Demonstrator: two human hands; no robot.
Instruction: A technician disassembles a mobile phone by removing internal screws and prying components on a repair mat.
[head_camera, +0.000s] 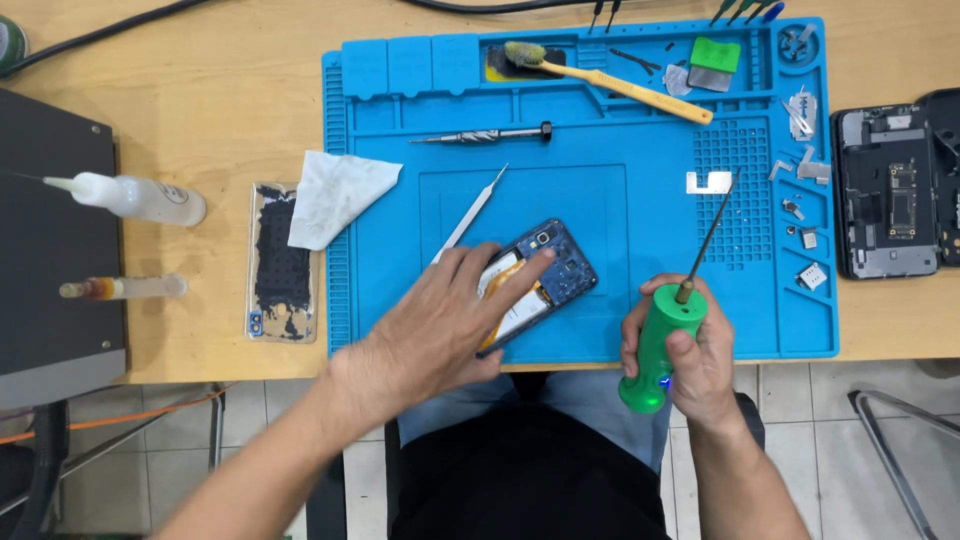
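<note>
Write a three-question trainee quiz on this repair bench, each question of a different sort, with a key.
1. True or false: the right hand grips the green electric screwdriver.
2. What does the left hand rest on?
A. the opened phone on the blue mat
B. the white tissue
C. the yellow toothbrush
3. Fill in: the tweezers lie on the mat to the ____ of the opened phone, as the picture shows it.

Key: 1 true; 2 A; 3 left.
</note>
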